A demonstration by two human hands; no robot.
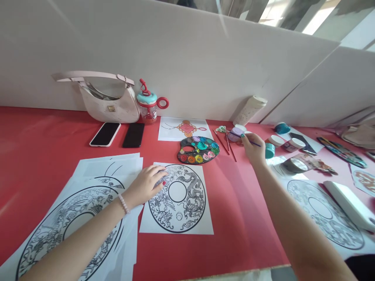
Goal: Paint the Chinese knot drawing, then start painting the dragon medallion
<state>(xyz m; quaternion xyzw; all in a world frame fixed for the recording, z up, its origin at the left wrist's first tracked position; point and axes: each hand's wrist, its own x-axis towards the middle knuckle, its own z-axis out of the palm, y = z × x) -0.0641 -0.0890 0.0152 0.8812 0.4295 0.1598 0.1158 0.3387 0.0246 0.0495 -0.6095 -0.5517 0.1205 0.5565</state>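
My left hand (146, 184) rests with curled fingers on the left edge of a sheet printed with a round dragon line drawing (177, 198), pressing it to the red table (234, 203). My right hand (253, 147) reaches far right and pinches a thin paintbrush (249, 139) whose tip points at a small purple paint pot (234, 135). A black palette (198, 150) with several wet colours lies between the two hands, just beyond the drawing.
A stack of larger drawings (88, 207) lies left. Two phones (105, 134), a pink bag (108, 97) and a small bottle (149, 105) stand by the white wall. Spare brushes (227, 144), paint jars (277, 139) and another drawing (325, 212) sit right.
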